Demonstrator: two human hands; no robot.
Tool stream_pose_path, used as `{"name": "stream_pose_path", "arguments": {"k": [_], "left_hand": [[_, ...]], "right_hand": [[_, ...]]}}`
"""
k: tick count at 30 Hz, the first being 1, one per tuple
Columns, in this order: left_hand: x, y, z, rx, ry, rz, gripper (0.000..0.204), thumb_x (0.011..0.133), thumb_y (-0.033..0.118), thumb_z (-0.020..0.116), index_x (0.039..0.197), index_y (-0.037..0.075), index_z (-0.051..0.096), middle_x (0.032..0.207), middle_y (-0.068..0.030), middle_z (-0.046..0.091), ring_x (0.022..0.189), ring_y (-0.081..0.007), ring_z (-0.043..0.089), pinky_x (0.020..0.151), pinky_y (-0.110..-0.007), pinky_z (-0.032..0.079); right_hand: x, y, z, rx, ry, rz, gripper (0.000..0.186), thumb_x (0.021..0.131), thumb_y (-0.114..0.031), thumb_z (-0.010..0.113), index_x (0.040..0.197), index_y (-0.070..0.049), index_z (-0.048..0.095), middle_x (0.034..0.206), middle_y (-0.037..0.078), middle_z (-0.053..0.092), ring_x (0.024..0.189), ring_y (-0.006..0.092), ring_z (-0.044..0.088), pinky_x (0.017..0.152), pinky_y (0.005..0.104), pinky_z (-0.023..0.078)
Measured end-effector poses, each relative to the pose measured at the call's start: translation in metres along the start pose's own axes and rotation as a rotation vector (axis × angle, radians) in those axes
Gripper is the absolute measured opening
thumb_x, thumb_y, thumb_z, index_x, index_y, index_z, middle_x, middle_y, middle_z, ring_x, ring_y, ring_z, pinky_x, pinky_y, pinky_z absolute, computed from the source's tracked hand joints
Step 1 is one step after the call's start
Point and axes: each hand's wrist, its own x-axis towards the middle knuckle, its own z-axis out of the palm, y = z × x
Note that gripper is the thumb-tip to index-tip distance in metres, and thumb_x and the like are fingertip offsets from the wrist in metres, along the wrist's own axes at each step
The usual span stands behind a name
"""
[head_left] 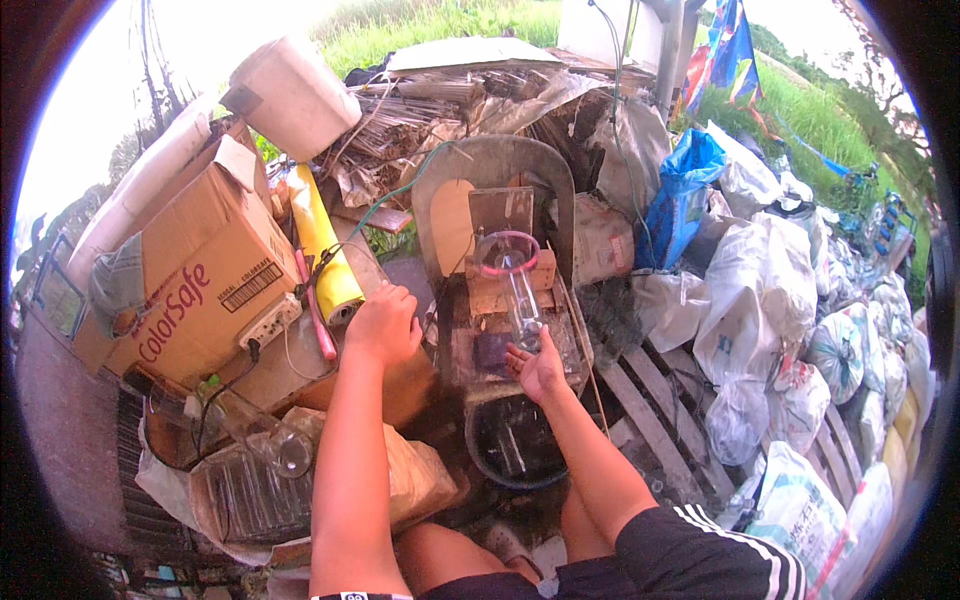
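Note:
My right hand (pixel 540 368) holds the lower end of a narrow clear bottle-like vessel (pixel 522 300) between thumb and fingers. A pink ring (pixel 538 250) shows around the vessel's upper end; whether it belongs to the vessel I cannot tell. Behind it is a small wooden block stand (pixel 545 275) in front of a grey chair back (pixel 430 185). My left hand (pixel 383 325) is closed beside a yellow roll (pixel 325 240), and anything inside its fingers is hidden. Below my right hand stands a round black bucket (pixel 485 470) with something clear and shiny in it.
To the left are a large cardboard box (pixel 205 270), a power strip (pixel 270 322), a pink-handled tool (pixel 320 325) and a brown paper bag (pixel 415 480) with clear bottles (pixel 255 490). Stuffed plastic bags (pixel 750 290), a blue sack (pixel 680 195) and wooden slats (pixel 665 420) lie right.

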Motion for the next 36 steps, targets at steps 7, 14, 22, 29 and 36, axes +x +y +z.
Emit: {"name": "stream_pose_path", "arguments": {"k": [7, 14, 22, 29, 36], "left_hand": [[0.002, -0.002, 0.003, 0.005, 0.024, 0.011, 0.016, 0.083, 0.016, 0.07, 0.089, 0.001, 0.068, 0.1, -0.0209, 0.068, 0.109, -0.0405, 0.067, 0.117, -0.05, 0.048], [0.001, -0.002, 0.003, 0.005, 0.016, 0.019, 0.017, 0.083, 0.016, 0.07, 0.089, 0.0, 0.069, 0.098, -0.0204, 0.069, 0.108, -0.0402, 0.067, 0.116, -0.051, 0.048], [0.002, -0.001, 0.001, -0.008, 0.086, 0.048, 0.013, 0.084, 0.013, 0.07, 0.085, 0.001, 0.066, 0.097, -0.0196, 0.068, 0.105, -0.0397, 0.067, 0.107, -0.049, 0.053], [0.001, -0.001, 0.001, -0.006, 0.077, 0.043, 0.013, 0.084, 0.013, 0.071, 0.085, 0.0, 0.066, 0.096, -0.0199, 0.068, 0.104, -0.0402, 0.067, 0.108, -0.05, 0.052], [0.001, 0.001, -0.002, -0.014, 0.03, 0.013, 0.016, 0.084, 0.015, 0.07, 0.088, 0.0, 0.069, 0.099, -0.0203, 0.069, 0.107, -0.0396, 0.067, 0.112, -0.05, 0.049]], "right_hand": [[-0.004, 0.011, 0.018, -0.631, 0.367, -0.27, 0.088, 0.101, -0.073, 0.059, 0.159, -0.017, 0.024, 0.125, 0.018, 0.064, 0.101, 0.0293, 0.068, 0.093, 0.0528, 0.053], [0.0, 0.007, 0.009, -0.21, 0.099, -0.075, 0.083, 0.103, -0.069, 0.058, 0.159, -0.017, 0.025, 0.126, 0.019, 0.063, 0.106, 0.0304, 0.068, 0.085, 0.0504, 0.054], [-0.008, 0.02, 0.026, -0.59, 0.31, -0.277, 0.084, 0.103, -0.064, 0.063, 0.158, -0.015, 0.022, 0.126, 0.02, 0.063, 0.097, 0.0289, 0.072, 0.082, 0.0483, 0.055], [0.0, 0.013, 0.012, -0.119, 0.131, -0.069, 0.079, 0.105, -0.061, 0.063, 0.157, -0.016, 0.025, 0.129, 0.021, 0.063, 0.102, 0.031, 0.071, 0.091, 0.0497, 0.053], [0.003, 0.024, 0.021, -0.589, 0.338, -0.442, 0.082, 0.105, -0.056, 0.066, 0.158, -0.011, 0.024, 0.138, 0.021, 0.056, 0.11, 0.0305, 0.068, 0.086, 0.0451, 0.058]]}}
